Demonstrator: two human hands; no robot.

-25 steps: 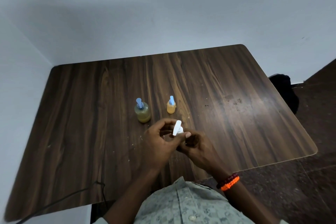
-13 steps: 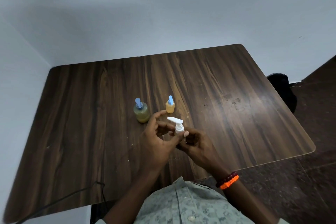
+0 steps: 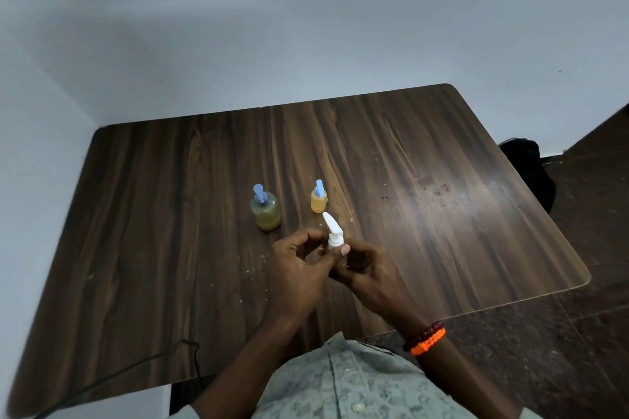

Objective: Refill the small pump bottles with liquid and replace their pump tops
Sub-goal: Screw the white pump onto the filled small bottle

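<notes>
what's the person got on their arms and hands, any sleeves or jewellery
Both forearms are bare, with no sleeves reaching them. The right wrist carries two bracelets side by side: a dark red beaded bracelet and a bright orange braided bracelet. The left hand and right hand show no rings, gloves or watch. At the bottom is a pale grey-green patterned buttoned shirt.
</notes>
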